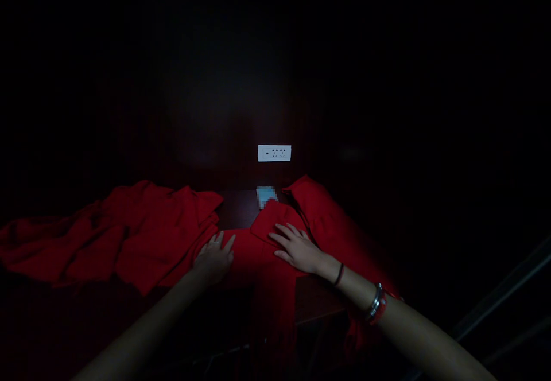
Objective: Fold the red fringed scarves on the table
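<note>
Clock centred on the red cloth [243, 255] between my hands, which lies on the dark tabletop [236, 208] and hangs over its near edge at 6 o'clock.

Left hand [214, 259]: at 9 o'clock, palm down on the cloth, fingers spread, pinching nothing that I can see; ring on one finger. Whether it presses hard, I cannot tell.

Right hand [299, 250]: at 3 o'clock, palm down, fingers fanned towards 10 o'clock over a folded flap [275, 217] of red fabric. Dark band [340, 273] at my wrist; silver bracelet [376, 300] further up the arm.

Surroundings: rumpled red pile [155, 234] at 9 to 10 o'clock, just beside my left hand; red length [331, 217] at 2 o'clock; pixelated pale-blue item [265, 195] near 12, identity unclear; white socket panel [274, 153] on the wall beyond it. Outer areas too dark to read.
</note>
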`<state>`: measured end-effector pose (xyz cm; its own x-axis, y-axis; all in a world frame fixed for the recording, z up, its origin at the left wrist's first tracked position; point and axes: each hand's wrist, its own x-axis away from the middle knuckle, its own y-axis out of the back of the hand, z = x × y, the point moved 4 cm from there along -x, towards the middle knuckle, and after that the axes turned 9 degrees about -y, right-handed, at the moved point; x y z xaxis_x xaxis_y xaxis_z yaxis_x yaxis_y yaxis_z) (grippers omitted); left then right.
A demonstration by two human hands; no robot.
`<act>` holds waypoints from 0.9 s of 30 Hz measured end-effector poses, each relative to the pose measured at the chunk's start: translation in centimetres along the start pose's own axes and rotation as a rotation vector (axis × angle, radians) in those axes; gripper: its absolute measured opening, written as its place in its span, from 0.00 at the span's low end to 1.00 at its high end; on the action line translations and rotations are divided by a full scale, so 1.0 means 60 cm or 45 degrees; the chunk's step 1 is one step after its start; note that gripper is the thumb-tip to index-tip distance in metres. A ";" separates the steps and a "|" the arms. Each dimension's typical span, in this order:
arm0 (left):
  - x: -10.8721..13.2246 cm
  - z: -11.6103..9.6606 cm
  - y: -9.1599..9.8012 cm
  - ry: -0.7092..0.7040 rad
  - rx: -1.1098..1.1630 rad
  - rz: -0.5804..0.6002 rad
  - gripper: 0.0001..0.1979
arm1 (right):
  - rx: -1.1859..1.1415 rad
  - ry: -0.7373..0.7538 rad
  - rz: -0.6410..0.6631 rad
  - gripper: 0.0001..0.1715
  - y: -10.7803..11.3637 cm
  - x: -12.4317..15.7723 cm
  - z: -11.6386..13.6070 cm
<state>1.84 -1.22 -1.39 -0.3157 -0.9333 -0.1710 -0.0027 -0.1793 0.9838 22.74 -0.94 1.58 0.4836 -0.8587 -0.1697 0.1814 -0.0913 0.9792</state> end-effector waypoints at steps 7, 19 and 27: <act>0.015 -0.053 -0.004 -0.172 0.172 0.162 0.32 | -0.001 0.020 0.114 0.31 0.002 0.055 -0.012; 0.034 -0.039 0.014 -0.221 0.207 0.129 0.28 | 0.211 0.335 -0.126 0.13 0.025 0.053 0.022; 0.018 -0.049 0.025 -0.137 0.624 -0.102 0.19 | -0.339 0.147 -0.189 0.11 0.058 0.063 0.012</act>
<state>4.28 -3.40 -0.24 -0.3926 -0.8805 -0.2657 -0.4677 -0.0577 0.8820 24.56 -4.86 4.41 0.5258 -0.7818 -0.3351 0.4676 -0.0634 0.8817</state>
